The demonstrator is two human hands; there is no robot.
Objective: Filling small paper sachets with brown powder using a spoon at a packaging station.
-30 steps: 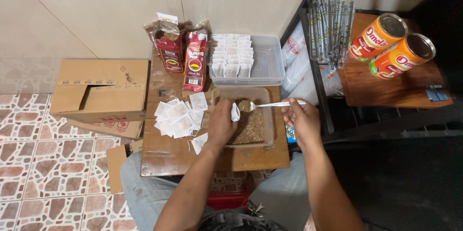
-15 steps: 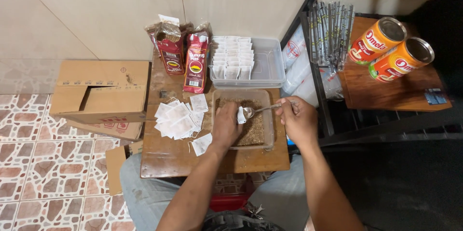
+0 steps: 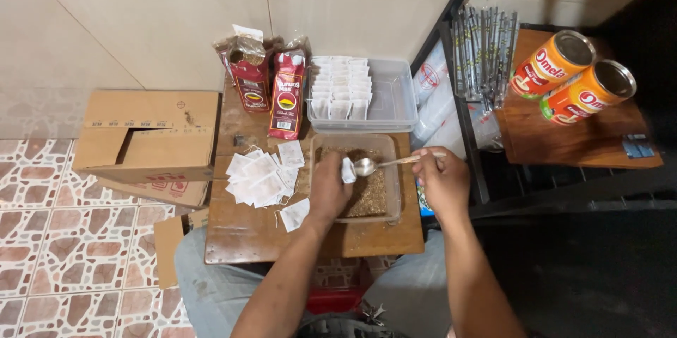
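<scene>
My left hand [image 3: 329, 188] holds a small white paper sachet [image 3: 348, 170] over a clear tray of brown loose tea [image 3: 369, 193]. My right hand [image 3: 441, 179] grips the handle of a metal spoon [image 3: 367, 166], whose bowl sits right against the sachet's opening. Both hands hover above the tray, which stands on a small wooden table [image 3: 247, 232]. A heap of empty white sachets [image 3: 261, 177] lies on the table to the left of my left hand.
A clear container with rows of filled sachets [image 3: 342, 87] stands behind the tray, next to two red tea packs [image 3: 268, 87]. A cardboard box [image 3: 144, 133] sits to the left. Two orange cans [image 3: 575, 77] lie on a wooden shelf at the right, beyond a black metal frame [image 3: 462, 109].
The spoon has dipped from its raised position to the sachet's mouth, and my left hand has shifted slightly with the sachet over the tray.
</scene>
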